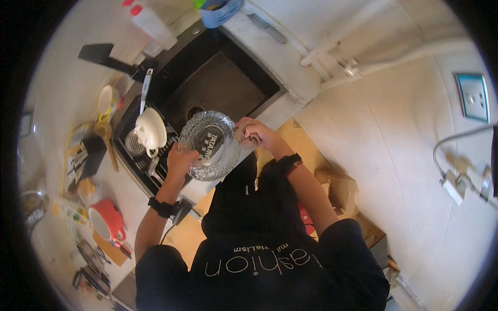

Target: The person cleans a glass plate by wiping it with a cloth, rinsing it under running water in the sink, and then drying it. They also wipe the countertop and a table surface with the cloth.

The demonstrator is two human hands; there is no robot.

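In front of my body, near the edge of the dark sink [229, 83], I hold a round cut-glass dish [229, 163]. A dark label with writing marks its middle. My left hand [179, 162] grips its left rim, the thumb lying over the glass. On the other side my right hand [262, 134] pinches a crumpled brownish cloth [246, 134] against the rim. The fingers under the cloth are partly hidden. Just left of the dish, a cream-coloured cup [151, 128] tilts on the black drain rack [132, 165].
A black faucet [107, 60] rises behind the sink. Left on the counter are a wooden spoon [107, 140], a knife block [95, 155], a red pot [107, 219] and a cutting board [111, 248]. Cardboard boxes [336, 186] stand on the floor at right, beside the wall.
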